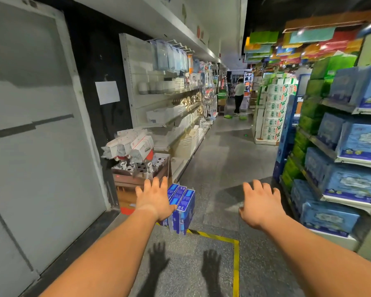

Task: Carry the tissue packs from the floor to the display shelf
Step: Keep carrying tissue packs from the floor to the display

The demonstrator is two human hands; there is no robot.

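Blue tissue packs (183,209) stand upright in a small group on the grey floor, just past a yellow floor line. My left hand (155,197) hovers over their left side with fingers spread, overlapping them in view; whether it touches them I cannot tell. My right hand (259,203) is out to the right of the packs, apart from them, fingers spread and holding nothing. The display shelf (330,153) on the right carries rows of similar blue packs.
A grey door (36,136) fills the left. An open cardboard box (137,179) of white goods stands behind the packs. White shelving (176,116) lines the left of the aisle. A person (238,96) stands far down the aisle beside stacked white packs (273,112).
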